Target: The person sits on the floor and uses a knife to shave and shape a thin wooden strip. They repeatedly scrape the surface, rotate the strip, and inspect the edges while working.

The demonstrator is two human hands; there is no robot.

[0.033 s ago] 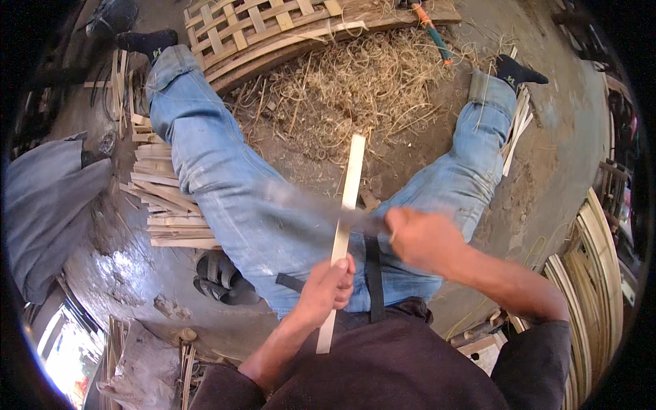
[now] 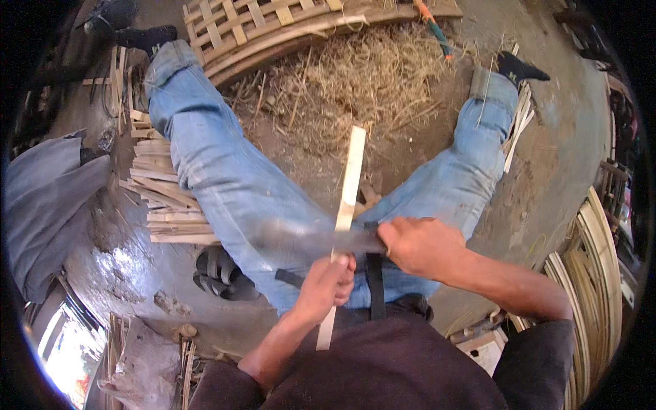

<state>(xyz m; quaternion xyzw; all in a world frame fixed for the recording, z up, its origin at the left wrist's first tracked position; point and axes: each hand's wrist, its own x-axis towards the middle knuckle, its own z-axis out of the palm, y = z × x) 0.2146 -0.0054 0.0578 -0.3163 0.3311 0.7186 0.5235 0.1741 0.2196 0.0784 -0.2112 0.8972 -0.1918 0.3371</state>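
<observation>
A pale, flat bamboo strip (image 2: 351, 167) stands lengthwise between my legs, its lower end close to my dark shirt. My left hand (image 2: 328, 287) is closed around its lower part. My right hand (image 2: 422, 247) is a fist around the handle end of a knife. The broad, greyish knife blade (image 2: 301, 238) points left, smeared by motion, and crosses the strip just above my left fingers. Whether its edge bites into the strip cannot be made out. The handle itself is mostly hidden in my fist.
Curly shavings (image 2: 369, 85) heap up between my feet, before a woven slat panel (image 2: 263, 20). An orange-and-green-handled tool (image 2: 434, 33) lies beyond. Split strips (image 2: 167, 184) are stacked left of my leg, near dark sandals (image 2: 222, 273). Long bent slats (image 2: 581, 294) stand at right.
My right hand and the knife have moved slightly toward my body, down along the strip, and the blade lies more level. My left hand keeps its hold.
</observation>
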